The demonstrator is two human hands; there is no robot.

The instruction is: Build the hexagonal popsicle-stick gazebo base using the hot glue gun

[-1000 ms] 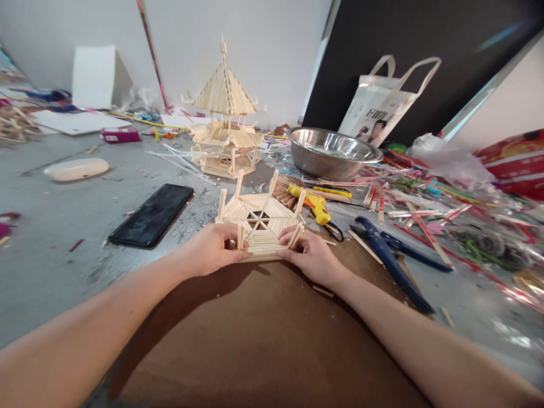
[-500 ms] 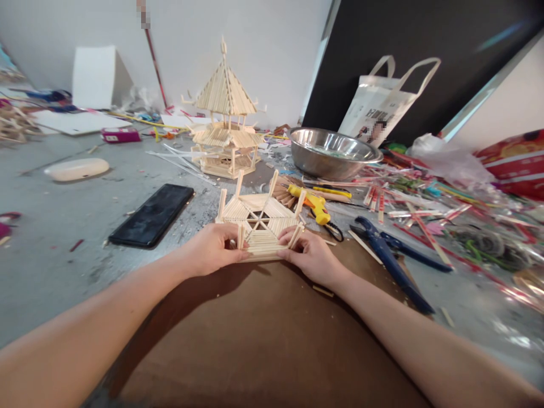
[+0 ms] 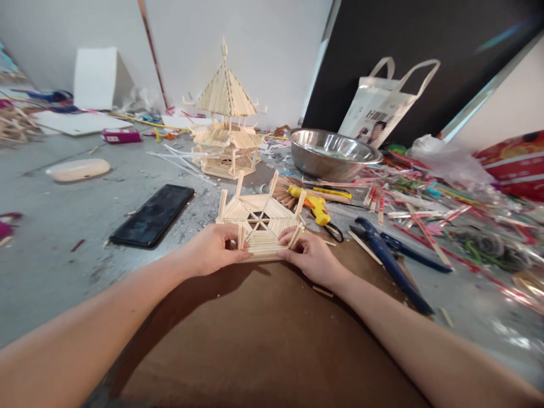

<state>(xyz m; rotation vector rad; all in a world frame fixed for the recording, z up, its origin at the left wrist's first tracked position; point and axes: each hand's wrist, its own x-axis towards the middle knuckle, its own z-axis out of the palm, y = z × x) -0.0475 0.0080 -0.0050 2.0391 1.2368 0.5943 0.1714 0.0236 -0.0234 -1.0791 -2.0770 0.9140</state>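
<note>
Between my hands is a six-sided wooden stick platform [image 3: 260,241], with short upright posts at its corners and a spoked opening in the middle. My left hand [image 3: 216,246] is closed on its near left corner, by a post. On the near right corner, my right hand [image 3: 310,255] grips the edge the same way, thumb in front. Some fingers of both hands are hidden behind the posts. The platform's near edge lies over a brown board [image 3: 263,334]. Beyond it stands a tiered pavilion model [image 3: 227,136] of similar sticks.
A yellow glue gun [image 3: 314,205] lies behind my right hand, with blue-handled cutters [image 3: 389,255] to the right. Left are a black phone [image 3: 153,215] and a white oval case [image 3: 79,169]. A metal basin [image 3: 335,156] stands at the back; scattered sticks and wrappers cover the right side.
Almost nothing differs. Both hands keep their hold on the stick platform, and the view has shifted very slightly.
</note>
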